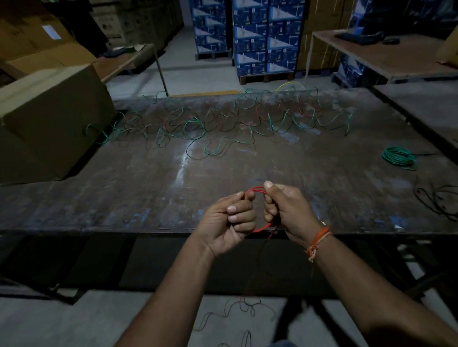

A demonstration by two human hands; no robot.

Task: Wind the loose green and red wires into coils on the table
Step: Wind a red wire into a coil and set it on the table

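1. Firstly, table [223, 179]: loose wires [220, 124] sprawl along its far side; light, springy, we judge.
2. Green coil [398, 157], table's right edge.
3. Red coil [255, 191], over the table's near edge; left hand [228, 220] and right hand [284, 210] both curled around it, gripping opposite sides.

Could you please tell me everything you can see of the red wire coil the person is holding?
The red wire coil is a small ring of a few turns of thin red insulated wire, held upright above the near edge of the table. The left hand grips its left side and the right hand pinches its right side. Only its top arc and bottom arc show; fingers hide the rest. A loose tail hangs from the bottom toward the floor.
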